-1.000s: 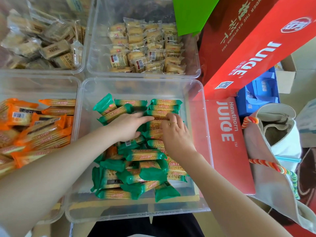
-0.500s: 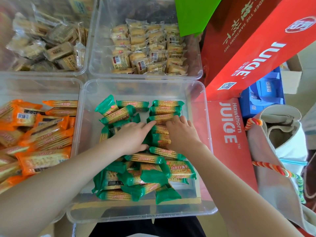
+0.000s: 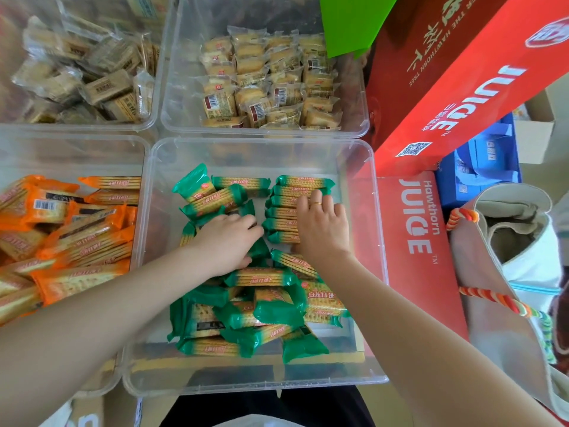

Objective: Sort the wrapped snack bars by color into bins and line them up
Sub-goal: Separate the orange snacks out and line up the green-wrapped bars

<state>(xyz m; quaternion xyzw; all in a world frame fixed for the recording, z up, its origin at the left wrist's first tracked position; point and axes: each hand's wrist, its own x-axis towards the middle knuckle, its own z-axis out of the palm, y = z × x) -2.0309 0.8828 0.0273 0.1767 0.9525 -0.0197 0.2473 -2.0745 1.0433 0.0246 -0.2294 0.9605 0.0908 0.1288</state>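
Green-wrapped snack bars fill the near clear bin (image 3: 378, 248). A lined-up row of green bars (image 3: 303, 182) runs along its far right side, and a loose green pile (image 3: 264, 306) lies nearer me. My right hand (image 3: 323, 226) lies flat on the row, fingers spread, a ring on one finger. My left hand (image 3: 226, 241) sits just left of the row on more green bars, its fingers bent down against the row's left ends; the fingertips are hidden. Orange-wrapped bars (image 3: 77, 238) lie in the bin to the left.
Two far clear bins hold pale yellow snacks (image 3: 264, 84) and brownish snacks (image 3: 92, 84). Red juice boxes (image 3: 415, 241) stand right against the green bin, with a blue box (image 3: 480, 161) and a canvas tote bag (image 3: 508, 291) beyond. A green sheet (image 3: 354, 23) sticks in from the top.
My right hand has slid farther along the row of green bars and spread flat on it. My left hand's fingers have bent down beside the row.
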